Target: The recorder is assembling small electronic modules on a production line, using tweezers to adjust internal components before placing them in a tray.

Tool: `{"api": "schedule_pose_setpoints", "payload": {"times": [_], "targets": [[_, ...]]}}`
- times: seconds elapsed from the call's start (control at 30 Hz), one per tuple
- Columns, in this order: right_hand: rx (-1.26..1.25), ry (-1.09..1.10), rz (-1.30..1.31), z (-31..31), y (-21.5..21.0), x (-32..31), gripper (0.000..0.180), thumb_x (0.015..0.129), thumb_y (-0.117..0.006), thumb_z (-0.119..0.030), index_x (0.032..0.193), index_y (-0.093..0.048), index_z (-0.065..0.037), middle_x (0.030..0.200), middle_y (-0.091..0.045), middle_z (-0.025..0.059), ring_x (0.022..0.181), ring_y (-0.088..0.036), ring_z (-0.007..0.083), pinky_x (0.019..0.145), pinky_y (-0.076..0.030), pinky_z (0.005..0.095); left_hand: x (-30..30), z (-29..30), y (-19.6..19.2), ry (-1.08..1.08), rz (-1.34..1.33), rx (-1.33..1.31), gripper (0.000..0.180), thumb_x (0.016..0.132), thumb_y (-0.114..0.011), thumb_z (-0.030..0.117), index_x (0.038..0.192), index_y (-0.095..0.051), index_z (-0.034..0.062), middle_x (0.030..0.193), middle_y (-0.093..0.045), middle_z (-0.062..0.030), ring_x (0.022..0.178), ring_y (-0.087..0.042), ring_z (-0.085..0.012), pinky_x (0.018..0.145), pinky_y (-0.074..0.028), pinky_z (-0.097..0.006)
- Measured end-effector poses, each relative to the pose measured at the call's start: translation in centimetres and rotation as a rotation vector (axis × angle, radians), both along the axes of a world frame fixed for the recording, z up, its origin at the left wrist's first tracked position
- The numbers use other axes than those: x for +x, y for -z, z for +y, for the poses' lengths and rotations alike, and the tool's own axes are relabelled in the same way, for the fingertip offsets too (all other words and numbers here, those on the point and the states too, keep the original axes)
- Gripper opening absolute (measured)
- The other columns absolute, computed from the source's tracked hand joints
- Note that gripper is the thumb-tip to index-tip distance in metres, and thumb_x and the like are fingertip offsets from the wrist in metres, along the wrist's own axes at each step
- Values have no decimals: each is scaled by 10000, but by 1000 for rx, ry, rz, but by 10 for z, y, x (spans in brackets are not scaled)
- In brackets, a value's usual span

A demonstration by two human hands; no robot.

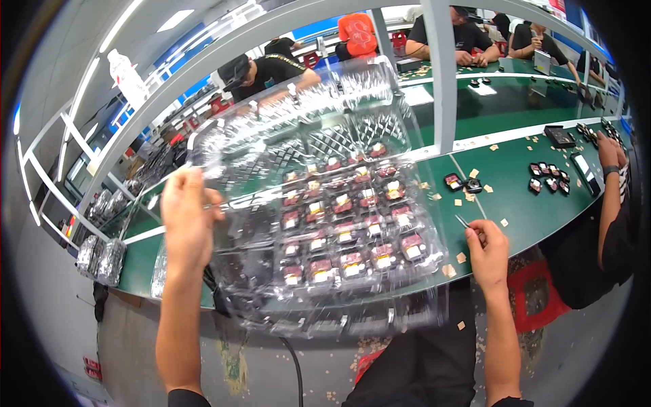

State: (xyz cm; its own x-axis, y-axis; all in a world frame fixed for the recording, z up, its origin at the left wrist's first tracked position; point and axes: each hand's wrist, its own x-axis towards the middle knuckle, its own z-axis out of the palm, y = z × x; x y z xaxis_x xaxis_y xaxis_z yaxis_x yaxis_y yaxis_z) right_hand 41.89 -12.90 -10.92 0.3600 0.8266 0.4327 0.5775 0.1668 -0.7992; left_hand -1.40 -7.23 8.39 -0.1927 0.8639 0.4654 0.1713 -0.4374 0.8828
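Note:
A large clear plastic tray [247,241] is tilted in front of me, smeared by motion. Small dark-red and black parts with pale labels [346,234] sit in rows in its pockets; the pockets on its left look dark and I cannot tell what is in them. My left hand [184,220] is closed on the tray's left edge. My right hand [488,254], right of the tray, pinches thin metal tweezers [462,220] above the green bench. Beyond the tweezer tips lie two small black parts, one with a reddish face [453,181] and one darker [474,185].
Small tan squares [449,270] litter the green bench [502,210] and floor. To the right are a cluster of black parts [548,178], a black box [559,137] and a co-worker's arm [610,183]. A metal post [444,88] rises behind the tray. Clear trays [102,261] are stacked left.

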Motion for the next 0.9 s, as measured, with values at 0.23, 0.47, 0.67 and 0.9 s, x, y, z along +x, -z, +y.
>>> {"api": "schedule_pose_setpoints", "payload": {"times": [0.23, 0.47, 0.67, 0.9], "targets": [[9, -38, 23, -4, -7, 1, 114, 928, -691, -24, 1006, -666, 54, 890, -666, 147, 734, -648, 233, 675, -515, 346, 35, 66, 49, -152, 334, -77, 755, 981, -648, 24, 1605, -224, 52, 1310, -452, -163, 836, -656, -160, 640, -578, -285], [16, -40, 54, -2, -6, 1, 112, 931, -696, -21, 1004, -663, 58, 912, -673, 152, 766, -669, 261, 692, -533, 350, 72, 58, 62, -332, 1079, 270, 654, 916, -687, 22, 1515, -425, 45, 1520, -387, -246, 1380, -450, -439, 1207, -304, -452], [57, 3, 88, 1, -4, 3, 112, 975, -649, -39, 1049, -639, 44, 890, -683, 170, 767, -672, 279, 701, -530, 367, 81, 45, 81, 203, 1224, -18, 565, 1001, -647, 335, 1461, -537, 26, 1539, -454, -263, 1454, -391, -447, 1215, -302, -487], [-174, -68, 167, 10, -6, 10, 180, 1045, -534, -91, 1188, -524, 17, 880, -691, 215, 841, -712, 362, 741, -535, 444, 44, 55, 75, 154, 1262, -136, 537, 1060, -524, 277, 1545, -448, 61, 1635, -363, -208, 1542, -278, -401, 1247, -227, -452]]}}
